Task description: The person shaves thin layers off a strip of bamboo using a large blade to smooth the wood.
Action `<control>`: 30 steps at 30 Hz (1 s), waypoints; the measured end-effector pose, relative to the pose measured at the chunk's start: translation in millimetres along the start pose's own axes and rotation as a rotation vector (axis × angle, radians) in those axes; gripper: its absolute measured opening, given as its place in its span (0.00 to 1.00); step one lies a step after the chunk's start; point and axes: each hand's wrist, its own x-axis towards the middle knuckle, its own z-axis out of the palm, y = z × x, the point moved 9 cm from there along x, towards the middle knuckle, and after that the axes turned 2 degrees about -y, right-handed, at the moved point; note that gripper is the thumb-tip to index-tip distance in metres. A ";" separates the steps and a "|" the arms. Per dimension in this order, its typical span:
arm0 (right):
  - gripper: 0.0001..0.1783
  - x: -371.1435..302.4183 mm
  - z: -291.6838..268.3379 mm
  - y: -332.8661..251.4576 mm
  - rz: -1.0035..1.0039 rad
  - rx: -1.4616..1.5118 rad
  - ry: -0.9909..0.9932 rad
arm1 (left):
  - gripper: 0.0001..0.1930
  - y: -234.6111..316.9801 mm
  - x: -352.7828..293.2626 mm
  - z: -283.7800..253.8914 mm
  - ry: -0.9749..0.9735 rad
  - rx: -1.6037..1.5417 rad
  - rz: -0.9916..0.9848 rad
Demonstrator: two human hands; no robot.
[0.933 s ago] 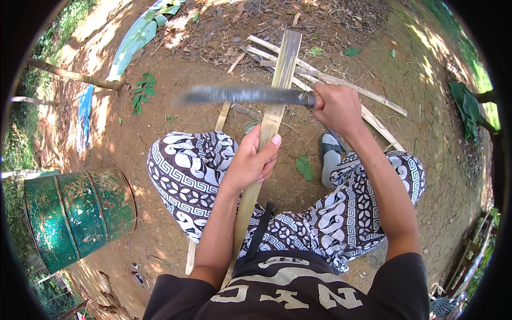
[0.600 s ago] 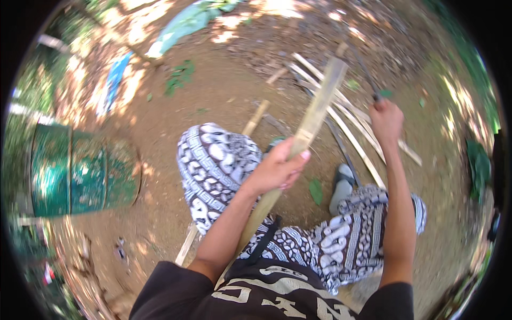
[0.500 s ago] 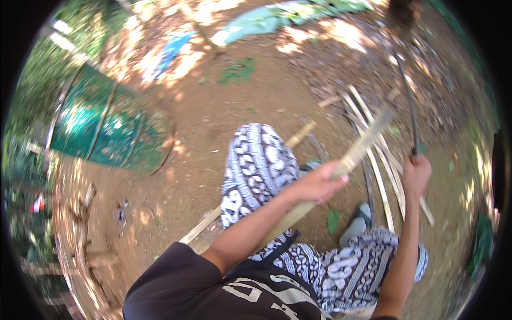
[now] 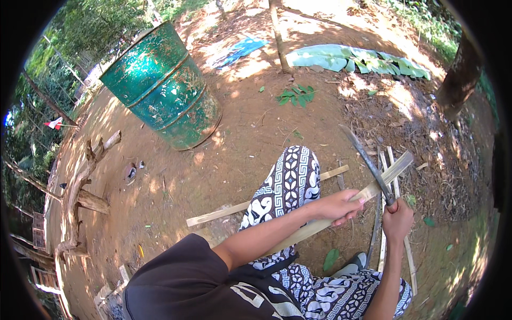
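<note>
My left hand [image 4: 341,208] is closed round a pale bamboo strip [image 4: 308,232], which slants from beside my waist up to the right past my raised knee. In my right hand [image 4: 398,220] is the handle of a machete [image 4: 366,159], its long dark blade pointing up and to the left. That blade lies across the strip close to the strip's far end, to the right of my left hand. Whether the edge has bitten into the strip I cannot tell.
Several thin strips [image 4: 383,249] lie on the ground under and beyond my right hand. Another slat [image 4: 218,214] lies under my bent leg. A rusty green drum [image 4: 169,98] leans at the upper left. Rough branches [image 4: 80,197] stand at the left; a tree trunk [image 4: 462,80] rises far right.
The machete has swung from pointing upward, apart from the strip, down to the left across the strip's far end. My left hand still grips the strip. My view has shifted.
</note>
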 end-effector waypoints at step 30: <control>0.04 40.2 39.4 -24.4 -0.231 -0.096 -0.090 | 0.17 2.1 -16.6 -27.9 0.086 -0.005 0.059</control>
